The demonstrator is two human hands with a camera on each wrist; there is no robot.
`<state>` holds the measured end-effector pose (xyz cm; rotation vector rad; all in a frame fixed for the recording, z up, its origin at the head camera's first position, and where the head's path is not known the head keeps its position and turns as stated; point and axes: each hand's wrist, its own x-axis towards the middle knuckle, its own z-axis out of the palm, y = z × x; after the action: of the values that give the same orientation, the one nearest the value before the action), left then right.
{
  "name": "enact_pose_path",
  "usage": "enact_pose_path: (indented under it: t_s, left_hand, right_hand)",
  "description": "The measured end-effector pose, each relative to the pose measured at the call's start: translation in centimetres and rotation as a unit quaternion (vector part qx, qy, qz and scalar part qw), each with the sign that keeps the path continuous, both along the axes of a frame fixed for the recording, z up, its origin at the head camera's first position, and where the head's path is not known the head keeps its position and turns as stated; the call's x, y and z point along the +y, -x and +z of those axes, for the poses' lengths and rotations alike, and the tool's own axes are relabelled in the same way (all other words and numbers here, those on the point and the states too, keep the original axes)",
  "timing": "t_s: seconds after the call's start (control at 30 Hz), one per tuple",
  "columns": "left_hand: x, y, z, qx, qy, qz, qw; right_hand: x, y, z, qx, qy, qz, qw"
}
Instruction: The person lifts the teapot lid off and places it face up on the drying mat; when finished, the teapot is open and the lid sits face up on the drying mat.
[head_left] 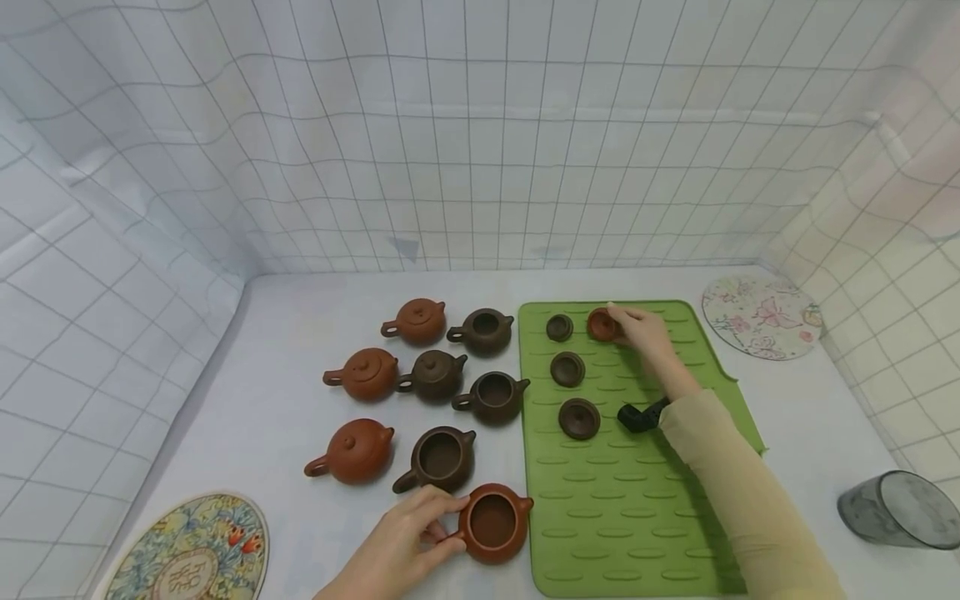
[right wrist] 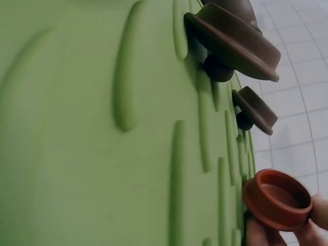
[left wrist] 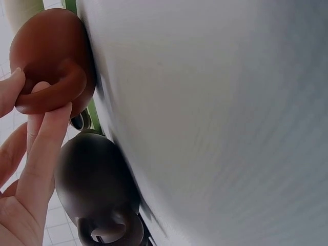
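Observation:
By its handle, my left hand [head_left: 408,537] grips a lidless red-brown clay teapot [head_left: 492,557], which stands at the front beside the green mat [head_left: 585,575]. In the left wrist view, thumb and fingers close round the looped handle [left wrist: 51,98]. At the mat's far side, my right hand [head_left: 647,332] pinches the rim of a small red-brown lid [head_left: 602,325]. The right wrist view shows this lid [right wrist: 279,202] with its hollow side up. Left of it, dark brown lids [head_left: 579,419] lie upside down on their knobs. A lidless dark teapot [head_left: 442,458] stands just behind the held teapot.
More teapots stand in rows to the left, such as a lidded red-brown one [head_left: 360,450] and a lidded dark one [head_left: 433,375]. A patterned round mat [head_left: 191,550] lies front left, a floral one [head_left: 765,317] back right. A glass [head_left: 896,510] stands at the right.

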<state>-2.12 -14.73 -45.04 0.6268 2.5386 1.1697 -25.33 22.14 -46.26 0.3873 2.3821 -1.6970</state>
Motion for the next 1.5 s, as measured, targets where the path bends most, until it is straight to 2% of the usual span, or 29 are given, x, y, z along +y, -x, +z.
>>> enact_pose_path:
  t_s: [0.2,0.5,0.67,0.73,0.83,0.9,1.0,1.07,1.1,1.17,1.3,1.4,1.5]
  left_hand:
    - [0.0,0.0,0.1,0.009,0.000,-0.001,1.0000]
    - [-0.1,-0.1,0.5,-0.005,0.015,0.009,0.9998]
    - [-0.1,-0.4,0.7,0.012,0.033,0.001,0.9994]
    - [-0.1,-0.6,1.0,0.030,0.040,-0.001,0.9987]
    - [-0.2,-0.6,2.0,0.075,0.025,0.007,0.9969]
    - [-0.5,-0.2,3.1,0.133,0.001,0.014,0.9910]
    - [-1.3,1.2,5.1,0.222,-0.026,0.031,0.9741]
    - [-1.9,2.6,6.5,0.267,-0.025,0.047,0.9623]
    - [-2.2,3.4,7.2,0.278,-0.022,0.054,0.9587]
    - [-2.9,5.1,8.4,0.269,-0.014,0.072,0.9603]
    - [-3.9,8.6,10.1,0.216,0.019,0.097,0.9713]
    - [-4.3,11.2,10.5,0.177,0.051,0.102,0.9777]
    - [-4.6,13.6,10.3,0.141,0.076,0.090,0.9830]
  right_hand:
    - [0.1,0.2,0.6,0.014,-0.082,-0.013,0.9965]
    - [-0.1,0.5,0.8,0.016,-0.110,0.023,0.9936]
    - [-0.3,0.5,1.0,0.019,-0.112,0.030,0.9931]
    - [-0.3,0.5,1.2,0.027,-0.119,0.027,0.9922]
    - [-0.3,0.2,1.6,0.055,-0.137,0.023,0.9888]
    - [-0.5,-0.1,2.3,0.082,-0.148,0.023,0.9854]
    - [-1.3,-0.8,3.9,0.121,-0.163,0.032,0.9787]
    - [-2.3,-1.4,5.2,0.145,-0.177,0.047,0.9723]
    - [-3.0,-1.8,5.8,0.156,-0.179,0.057,0.9697]
    - [-4.6,-2.3,6.7,0.166,-0.172,0.083,0.9674]
    - [-8.3,-3.2,7.7,0.159,-0.120,0.143,0.9695]
    - [-11.0,-3.3,7.8,0.143,-0.080,0.182,0.9695]
    - [-13.6,-3.3,7.5,0.141,-0.060,0.219,0.9635]
